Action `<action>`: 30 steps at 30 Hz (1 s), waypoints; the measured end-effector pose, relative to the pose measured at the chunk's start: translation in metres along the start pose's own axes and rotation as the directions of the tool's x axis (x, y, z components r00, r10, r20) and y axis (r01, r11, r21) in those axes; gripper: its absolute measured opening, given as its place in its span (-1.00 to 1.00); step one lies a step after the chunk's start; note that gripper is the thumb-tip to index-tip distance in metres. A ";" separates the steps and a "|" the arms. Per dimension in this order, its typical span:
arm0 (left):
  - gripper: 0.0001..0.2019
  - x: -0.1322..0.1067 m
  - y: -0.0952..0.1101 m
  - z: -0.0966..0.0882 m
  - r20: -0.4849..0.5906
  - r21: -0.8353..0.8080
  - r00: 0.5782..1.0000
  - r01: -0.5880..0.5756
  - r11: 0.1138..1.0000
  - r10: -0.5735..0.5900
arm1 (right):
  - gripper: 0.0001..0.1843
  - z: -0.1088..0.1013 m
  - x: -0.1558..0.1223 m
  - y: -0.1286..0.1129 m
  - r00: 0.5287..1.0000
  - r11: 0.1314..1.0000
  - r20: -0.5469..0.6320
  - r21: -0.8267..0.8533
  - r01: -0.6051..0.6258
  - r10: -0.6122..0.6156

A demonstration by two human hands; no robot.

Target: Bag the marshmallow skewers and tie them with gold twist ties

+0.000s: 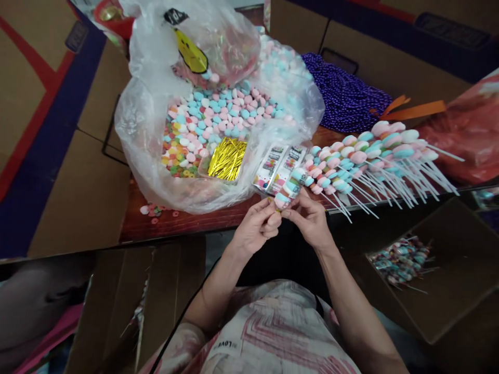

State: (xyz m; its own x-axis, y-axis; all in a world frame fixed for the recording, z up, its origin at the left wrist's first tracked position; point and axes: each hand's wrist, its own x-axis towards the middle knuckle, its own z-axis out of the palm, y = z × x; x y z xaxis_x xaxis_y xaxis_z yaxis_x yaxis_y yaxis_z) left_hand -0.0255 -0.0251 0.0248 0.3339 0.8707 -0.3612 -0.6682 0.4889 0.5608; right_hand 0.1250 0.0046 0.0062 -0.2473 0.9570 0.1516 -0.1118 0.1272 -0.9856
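My left hand [257, 223] and my right hand [310, 218] meet at the table's front edge, both pinched on the lower end of one marshmallow skewer in a clear printed sleeve [290, 188]. The sleeved skewer points up and to the right. Just behind it lie more printed sleeves [277, 165]. A pile of bare marshmallow skewers [370, 153] with white sticks fans out to the right. A bundle of gold twist ties [227, 158] lies in a small clear tray inside the big bag.
A big clear plastic bag [156, 130] holds several loose pastel candies. Purple beads [346, 98] lie behind. A red bag [468, 135] sits at the right. A cardboard box [448, 311] at lower right holds wrapped skewers [401, 258]. Cardboard boxes [50, 130] stand on the left.
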 end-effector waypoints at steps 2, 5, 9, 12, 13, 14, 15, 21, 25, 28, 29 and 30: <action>-0.58 -0.001 -0.002 0.001 0.076 0.007 0.993 0.092 0.996 -0.092 | -0.72 -0.009 -0.002 -0.004 0.996 1.000 0.084 0.005 0.015 -0.016; -0.57 0.003 -0.010 0.003 0.054 0.072 0.998 0.042 0.997 -0.046 | -0.74 -0.013 -0.006 -0.007 0.990 0.998 0.131 -0.036 -0.052 0.056; -0.66 0.010 -0.025 0.004 -0.075 0.292 0.963 -0.226 0.929 0.258 | -0.78 -0.005 -0.013 -0.006 0.998 0.988 -0.030 -0.143 -0.058 0.054; -0.70 0.010 -0.033 0.001 -0.073 0.475 0.916 -0.316 0.822 0.395 | -0.84 -0.001 -0.017 -0.004 0.992 0.977 -0.110 -0.198 -0.077 0.056; -0.70 0.010 -0.034 0.001 -0.079 0.507 0.909 -0.317 0.802 0.409 | -0.85 -0.001 -0.018 -0.004 0.991 0.976 -0.110 -0.196 -0.099 0.078; -0.70 0.010 -0.034 0.000 -0.091 0.520 0.907 -0.309 0.796 0.411 | -0.85 -0.002 -0.019 -0.003 0.989 0.975 -0.100 -0.183 -0.124 0.107; -0.70 0.010 -0.034 0.000 -0.110 0.513 0.910 -0.292 0.807 0.400 | -0.84 -0.004 -0.020 -0.003 0.987 0.975 -0.087 -0.166 -0.148 0.135; -0.67 0.018 -0.026 0.009 -0.206 0.060 0.972 -0.102 0.993 0.112 | -0.88 -0.012 -0.031 -0.008 0.994 0.914 -0.091 -0.404 0.019 -0.061; -0.65 0.021 -0.023 0.019 -0.240 -0.087 0.970 -0.056 0.995 0.034 | -0.72 -0.021 -0.032 -0.010 0.911 0.606 0.076 -0.723 0.330 -0.406; -0.67 0.020 -0.026 0.024 -0.243 -0.118 0.970 -0.004 0.993 -0.025 | -0.75 -0.027 -0.030 -0.008 0.875 0.460 0.146 -0.804 0.377 -0.462; -0.68 0.019 -0.028 0.025 -0.229 -0.124 0.973 0.010 0.992 -0.039 | -0.77 -0.028 -0.030 -0.007 0.872 0.449 0.140 -0.812 0.372 -0.469; -0.69 0.018 -0.030 0.026 -0.209 -0.125 0.977 0.018 0.992 -0.044 | -0.78 -0.028 -0.030 -0.006 0.873 0.454 0.127 -0.814 0.364 -0.472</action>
State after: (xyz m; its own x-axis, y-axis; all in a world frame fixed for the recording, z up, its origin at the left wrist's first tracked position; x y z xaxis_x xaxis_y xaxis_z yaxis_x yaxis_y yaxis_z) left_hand 0.0184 -0.0227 0.0209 0.2166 0.8175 -0.5337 -0.7399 0.4941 0.4565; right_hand 0.1598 -0.0176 0.0051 -0.2852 0.7421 0.6066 0.6423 0.6177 -0.4537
